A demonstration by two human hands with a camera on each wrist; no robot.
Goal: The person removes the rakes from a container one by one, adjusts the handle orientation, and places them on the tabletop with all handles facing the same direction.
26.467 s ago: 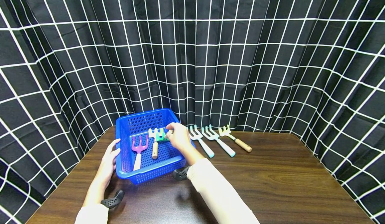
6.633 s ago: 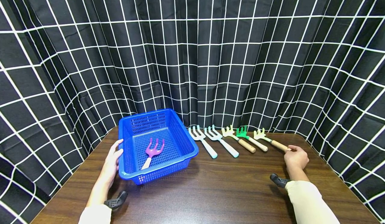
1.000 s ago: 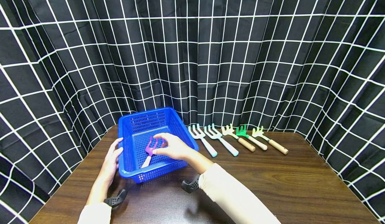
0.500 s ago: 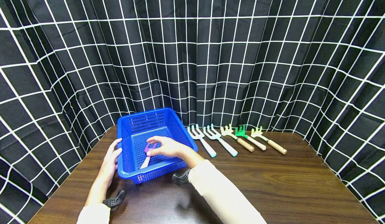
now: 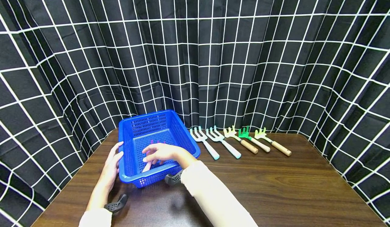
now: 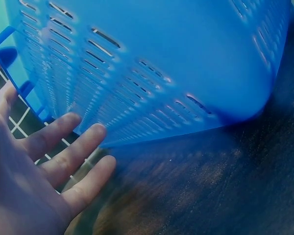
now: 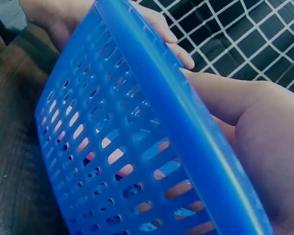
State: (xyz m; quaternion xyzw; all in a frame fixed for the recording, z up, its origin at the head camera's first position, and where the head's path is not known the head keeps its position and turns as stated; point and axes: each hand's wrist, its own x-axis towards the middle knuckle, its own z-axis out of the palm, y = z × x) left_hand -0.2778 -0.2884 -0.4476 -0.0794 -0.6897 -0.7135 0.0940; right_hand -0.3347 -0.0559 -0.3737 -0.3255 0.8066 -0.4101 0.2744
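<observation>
My left hand (image 5: 110,166) holds the left rim of a blue perforated plastic basket (image 5: 161,171); in the left wrist view its other fingers (image 6: 83,152) spread beside the outer wall. My right hand (image 5: 163,152) reaches over the front rim into the basket, thumb and forefinger apart above a garden hand fork with purple-pink tines and a pale pink handle (image 5: 147,167). The hand covers the fork's middle; only tine tips and part of the handle show. In the right wrist view the basket wall (image 7: 152,98) hides most of the right fingers.
Right of the basket, several hand forks lie in a row: two pale blue ones (image 5: 208,149) (image 5: 231,150), a yellow-green one with a wooden handle (image 5: 248,146), a green one (image 5: 259,144) and another yellow-green one (image 5: 281,148). A black gridded curtain (image 5: 213,68) stands behind the brown table (image 5: 274,186).
Since 26.5 s ago, a green and a wooden-handled fork went from basket to row. My right hand left the row's right end, entered the basket and moved left and lower over the pink fork.
</observation>
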